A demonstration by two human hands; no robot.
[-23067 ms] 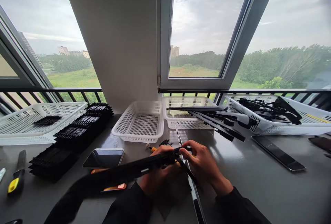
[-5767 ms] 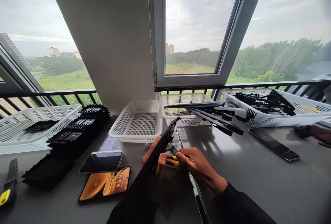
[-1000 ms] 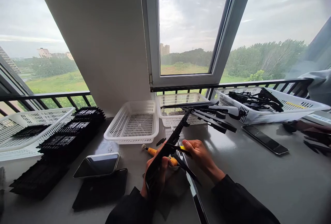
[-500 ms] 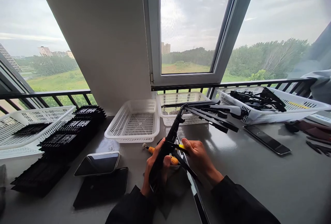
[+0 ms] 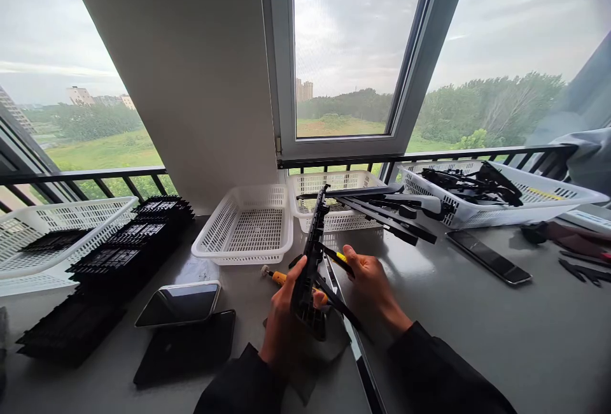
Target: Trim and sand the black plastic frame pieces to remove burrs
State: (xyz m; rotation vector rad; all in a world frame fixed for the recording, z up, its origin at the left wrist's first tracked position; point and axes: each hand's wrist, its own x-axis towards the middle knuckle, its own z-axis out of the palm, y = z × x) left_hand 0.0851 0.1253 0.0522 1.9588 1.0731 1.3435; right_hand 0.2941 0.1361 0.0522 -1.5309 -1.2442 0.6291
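Observation:
My left hand (image 5: 281, 318) grips a long black plastic part (image 5: 312, 267), ridged along its edge and tilted up away from me. Closed around a slim black tool with a yellow band (image 5: 340, 257) is my right hand (image 5: 375, 283). The tool's far end reaches the side of the plastic part; whether it touches is hard to tell. Under the hands lie an orange-handled tool (image 5: 277, 278), partly hidden, and a dark cloth (image 5: 305, 379). A long shiny strip (image 5: 363, 366) runs beside them on the table.
White baskets (image 5: 243, 255) line the window side; the right basket (image 5: 477, 215) holds black parts. Long black strips (image 5: 401, 220) lie across the middle basket (image 5: 305, 224). Black grid pieces (image 5: 119, 261) are stacked left, near two phones (image 5: 184, 304) (image 5: 191, 350). Another phone (image 5: 491, 258) lies right.
My left hand has turned the black plastic part more upright, so its ridged side shows. The tool in my right hand sits slightly further right, with more of its black shaft visible.

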